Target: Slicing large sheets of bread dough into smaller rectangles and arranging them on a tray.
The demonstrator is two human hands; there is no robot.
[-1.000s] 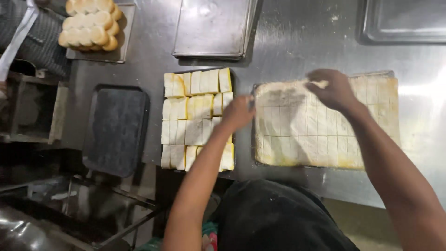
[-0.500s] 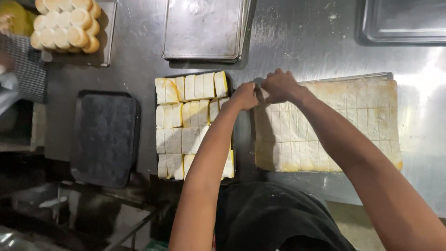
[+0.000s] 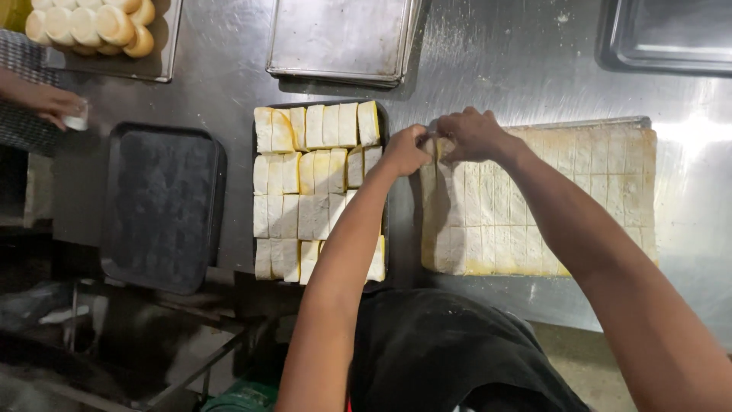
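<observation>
Partly, hands (image 3: 438,141) hide the slab's (image 3: 564,198) corner.

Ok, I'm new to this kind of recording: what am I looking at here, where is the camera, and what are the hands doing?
There is no machine here. A person wears a camera on the head, so the single view looks straight down over their own arms onto a steel worktable. The left hand and right hand meet at the top left corner of a big pale slab scored into squares, fingers pinching at a piece there; whether it is lifted free cannot be told. Left of that, a dark tray holds separated pieces in rows. Further left lies an empty dark tray. At the top are a tray of round buns and two upturned metal trays. At the far left edge another person's hand holds something small and white.
</observation>
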